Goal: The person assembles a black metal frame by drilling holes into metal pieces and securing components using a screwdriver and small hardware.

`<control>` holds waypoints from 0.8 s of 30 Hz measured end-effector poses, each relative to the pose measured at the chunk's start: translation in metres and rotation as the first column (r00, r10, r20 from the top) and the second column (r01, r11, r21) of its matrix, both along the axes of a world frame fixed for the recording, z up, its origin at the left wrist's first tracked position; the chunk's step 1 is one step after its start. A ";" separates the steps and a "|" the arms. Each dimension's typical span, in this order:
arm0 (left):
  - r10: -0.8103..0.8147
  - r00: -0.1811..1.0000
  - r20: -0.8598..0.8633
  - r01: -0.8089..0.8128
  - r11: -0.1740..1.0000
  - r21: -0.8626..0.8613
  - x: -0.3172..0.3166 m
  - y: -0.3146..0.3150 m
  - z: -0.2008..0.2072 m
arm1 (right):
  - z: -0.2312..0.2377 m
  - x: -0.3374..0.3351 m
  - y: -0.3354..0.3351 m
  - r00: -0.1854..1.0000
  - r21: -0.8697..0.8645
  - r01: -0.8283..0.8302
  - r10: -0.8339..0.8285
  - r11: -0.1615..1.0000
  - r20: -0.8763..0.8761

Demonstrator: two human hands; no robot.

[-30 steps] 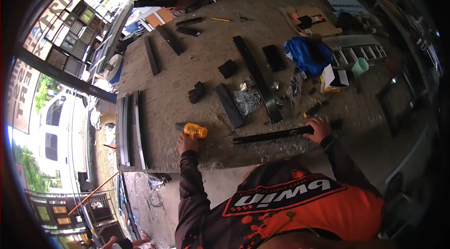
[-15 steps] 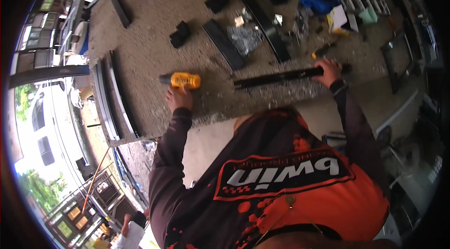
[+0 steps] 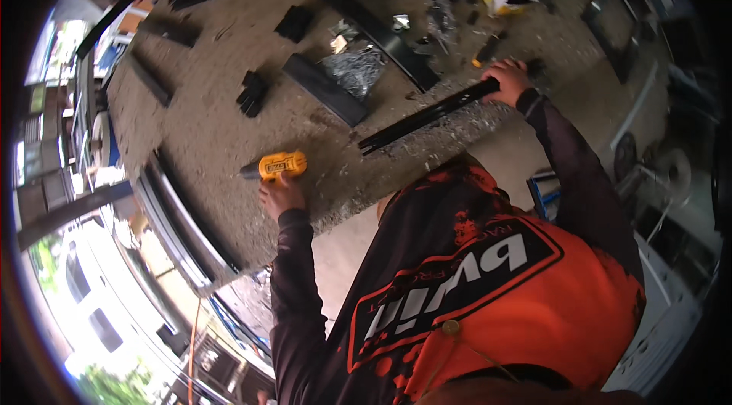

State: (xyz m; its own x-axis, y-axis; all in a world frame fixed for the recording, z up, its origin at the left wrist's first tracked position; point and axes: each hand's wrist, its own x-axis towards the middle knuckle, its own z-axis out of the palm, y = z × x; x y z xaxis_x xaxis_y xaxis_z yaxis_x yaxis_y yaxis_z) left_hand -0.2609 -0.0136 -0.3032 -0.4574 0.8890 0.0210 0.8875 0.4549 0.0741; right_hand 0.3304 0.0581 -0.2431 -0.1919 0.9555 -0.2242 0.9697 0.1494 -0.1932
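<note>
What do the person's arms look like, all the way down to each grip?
They wear long, dark sleeves with snug dark cuffs at the wrists, part of a black and orange-red shirt. The left grip and right grip are bare, with no gloves.

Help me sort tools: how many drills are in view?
1: a yellow drill in the left grip, near the front edge of the table. Others may be hidden.
</note>
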 end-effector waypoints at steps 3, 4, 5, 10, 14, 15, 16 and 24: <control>0.006 1.000 0.014 -0.006 1.000 -0.009 0.005 0.006 0.003 | 0.002 0.007 -0.004 0.999 0.019 -0.004 0.005 1.000 -0.033; 0.022 0.999 0.025 -0.022 1.000 -0.012 0.006 0.008 0.006 | 0.004 0.008 -0.005 0.999 0.031 -0.019 0.020 0.999 -0.047; 0.015 1.000 0.023 -0.015 1.000 -0.001 0.006 0.008 0.005 | 0.008 0.010 -0.010 0.996 0.143 -0.058 0.068 0.988 -0.066; 0.013 1.000 -0.005 -0.013 1.000 -0.005 0.004 0.009 0.005 | 0.004 0.002 -0.008 0.916 0.200 0.213 -0.125 0.956 -0.381; 0.035 0.999 -0.019 -0.034 0.999 0.003 0.001 0.004 0.000 | 0.019 -0.074 0.010 0.759 0.404 0.351 -0.005 0.845 -0.651; 0.044 0.999 -0.012 -0.044 0.999 0.004 0.001 0.004 0.000 | 0.020 -0.094 0.018 0.792 0.447 0.261 0.074 0.856 -0.605; 0.052 0.999 -0.003 -0.052 0.999 0.004 0.002 0.003 0.001 | 0.020 -0.112 0.024 0.818 0.485 0.170 0.152 0.858 -0.555; 0.068 0.998 0.004 -0.069 0.997 0.030 0.006 0.005 0.006 | 0.006 -0.184 0.101 0.947 -0.072 0.295 -0.302 0.953 -0.108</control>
State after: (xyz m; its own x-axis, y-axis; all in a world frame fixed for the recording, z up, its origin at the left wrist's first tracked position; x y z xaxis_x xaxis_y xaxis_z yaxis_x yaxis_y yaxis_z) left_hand -0.2547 -0.0083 -0.2974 -0.5173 0.8545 0.0461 0.8540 0.5121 0.0915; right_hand 0.1467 0.1595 -0.2366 0.0723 0.9599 -0.2708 0.9386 -0.1573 -0.3069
